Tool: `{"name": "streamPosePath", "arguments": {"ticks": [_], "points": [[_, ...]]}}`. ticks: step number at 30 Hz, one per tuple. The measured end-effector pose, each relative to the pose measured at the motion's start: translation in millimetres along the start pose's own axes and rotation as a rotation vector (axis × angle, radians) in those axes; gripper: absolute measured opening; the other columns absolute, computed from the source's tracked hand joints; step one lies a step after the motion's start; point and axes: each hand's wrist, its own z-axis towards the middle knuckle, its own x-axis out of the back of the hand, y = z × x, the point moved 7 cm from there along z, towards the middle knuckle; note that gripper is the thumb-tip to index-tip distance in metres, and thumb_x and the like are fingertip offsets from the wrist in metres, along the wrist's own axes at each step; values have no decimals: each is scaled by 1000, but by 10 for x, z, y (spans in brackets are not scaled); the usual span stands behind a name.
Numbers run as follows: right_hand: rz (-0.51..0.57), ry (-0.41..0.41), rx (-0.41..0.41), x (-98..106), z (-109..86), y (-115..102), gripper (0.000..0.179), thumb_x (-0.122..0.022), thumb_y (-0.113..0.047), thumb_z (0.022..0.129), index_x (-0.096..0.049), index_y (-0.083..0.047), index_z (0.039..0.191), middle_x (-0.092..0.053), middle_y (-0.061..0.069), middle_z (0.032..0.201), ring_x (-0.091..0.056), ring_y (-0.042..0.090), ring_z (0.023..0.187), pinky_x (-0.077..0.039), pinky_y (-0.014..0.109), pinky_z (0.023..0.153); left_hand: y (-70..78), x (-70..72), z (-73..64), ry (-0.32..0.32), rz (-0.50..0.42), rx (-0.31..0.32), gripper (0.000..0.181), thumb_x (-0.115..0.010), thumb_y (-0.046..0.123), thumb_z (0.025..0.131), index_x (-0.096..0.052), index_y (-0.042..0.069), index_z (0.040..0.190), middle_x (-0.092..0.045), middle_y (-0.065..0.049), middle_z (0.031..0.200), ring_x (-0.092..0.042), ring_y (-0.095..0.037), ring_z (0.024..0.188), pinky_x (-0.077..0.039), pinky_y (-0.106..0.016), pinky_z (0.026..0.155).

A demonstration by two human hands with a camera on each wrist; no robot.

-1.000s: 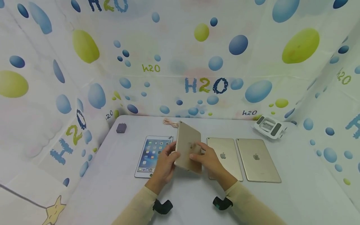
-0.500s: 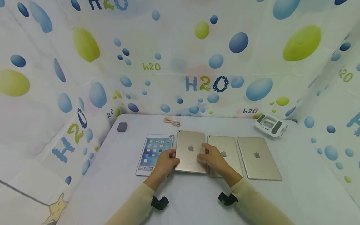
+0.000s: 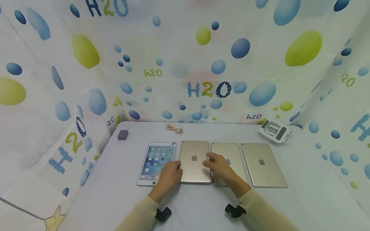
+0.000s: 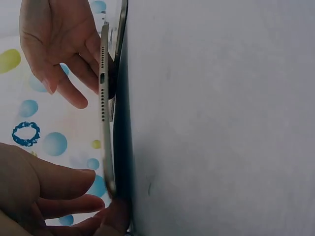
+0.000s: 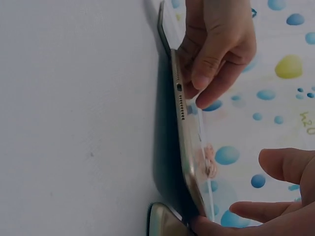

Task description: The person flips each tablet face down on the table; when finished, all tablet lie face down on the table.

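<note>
In the head view, the tablet (image 3: 190, 168), tilted a second ago, sits almost flat over the counter (image 3: 196, 202), left hand (image 3: 170, 175) at its eight o'clock, right hand (image 3: 220, 168) at three; left wrist, the left thumb is clear; right wrist, right fingers spread loosely, so placing seems nearly done.

The head view is softly, evenly lit, the wrist views dimmer with dark bluish shadows

Left hand (image 3: 170, 175) and right hand (image 3: 221, 167) face each other, thumbs (image 4: 71, 183) uppermost.
</note>
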Motion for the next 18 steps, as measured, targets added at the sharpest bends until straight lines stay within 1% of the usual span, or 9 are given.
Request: {"name": "streamPosePath", "arguments": {"ticks": [2,4,7,9,12,14,16,18], "points": [[23,0,-4,-11,-16,4,62,-65,-21,98,-43,5,150,-38,32,155,-35,49,145,-37,59,113,32,0,-32,9,17,-19,24,-65,1,92,-70,-11,112,-71,-18,88,-59,-18,70,-49,-27,54],[28,2,-1,-14,-22,4,63,-65,-21,98,-43,5,150,-37,33,155,-35,49,145,-37,59,113,68,2,-51,18,34,-40,16,-65,2,92,-71,-8,103,-68,-13,78,-56,-16,64,-47,-25,50],[28,-2,9,-14,-31,0,63,-64,-20,98,-41,6,150,-36,33,156,-33,50,145,-35,59,113,97,-1,-66,17,35,-58,12,-64,3,93,-70,-6,98,-62,-7,69,-53,-14,57,-44,-23,45],[19,-3,14,-11,-38,1,63,-64,-20,98,-41,7,150,-36,33,156,-33,49,145,-35,60,114,102,-4,-78,15,37,-65,15,-64,4,93,-70,-7,100,-61,-6,68,-52,-13,57,-43,-22,45],[-15,1,29,-12,-50,-13,63,-64,-21,98,-42,7,150,-40,33,153,-37,50,143,-36,60,113,92,-5,-113,12,21,-66,27,-63,4,94,-68,-12,114,-68,-12,77,-56,-16,62,-47,-24,49],[-32,5,34,-24,-59,-29,63,-64,-22,98,-42,7,150,-41,32,153,-38,50,143,-36,60,113,68,9,-147,17,26,-62,34,-64,6,94,-65,-12,122,-72,-18,91,-64,-20,72,-53,-28,56],[-53,17,51,-38,-64,-53,62,-62,-22,99,-43,7,150,-42,32,153,-38,50,143,-36,61,113,39,38,-188,21,15,-61,38,-64,6,94,-62,-12,127,-73,-22,103,-67,-24,79,-55,-31,59],[-43,30,62,-64,-65,-86,60,-60,-21,100,-43,6,150,-42,30,154,-37,49,144,-35,60,114,-15,92,-228,30,15,-64,39,-65,8,95,-62,-9,129,-72,-22,107,-67,-23,81,-54,-31,61]]}}
